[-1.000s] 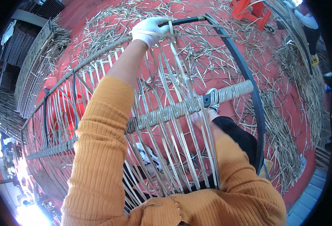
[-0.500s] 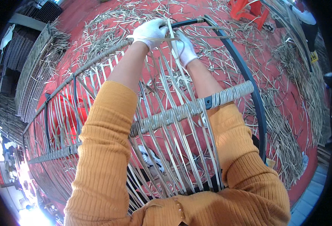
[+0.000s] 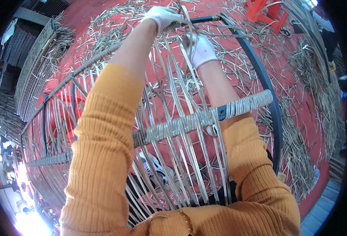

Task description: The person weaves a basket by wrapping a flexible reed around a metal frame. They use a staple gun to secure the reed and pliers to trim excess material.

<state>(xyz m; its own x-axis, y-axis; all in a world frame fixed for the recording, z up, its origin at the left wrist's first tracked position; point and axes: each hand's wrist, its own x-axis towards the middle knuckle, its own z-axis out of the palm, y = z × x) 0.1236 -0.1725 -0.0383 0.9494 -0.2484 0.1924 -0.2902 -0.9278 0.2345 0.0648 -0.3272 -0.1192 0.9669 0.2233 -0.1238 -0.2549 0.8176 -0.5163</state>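
Observation:
A dark metal frame [image 3: 256, 65] lies across my lap, with long grey-brown wicker strips [image 3: 173, 88] strung over its rails. My left hand [image 3: 162, 18], in a white glove, is closed at the far rail on a wicker strip. Just right of it and a little nearer, my gloved right hand [image 3: 203, 50] has its fingers bent around a strip below that rail; its fingertips are partly hidden and blurred. A thick wrapped crossbar [image 3: 247, 104] runs under my forearms, with a dark bracket [image 3: 222, 113] on it.
Cut strip scraps litter the red floor [image 3: 114, 37]. Strip bundles [image 3: 299, 149] lie at the right, and woven panels [image 3: 37, 65] stand at the far left. A red plastic stool [image 3: 266, 15] is at the far right; another red object [image 3: 59, 118] shows through the frame.
Both hands have drawn apart slightly at the far rail. My right hand has shifted right and turned, while my left hand now appears higher. The view has tilted a little.

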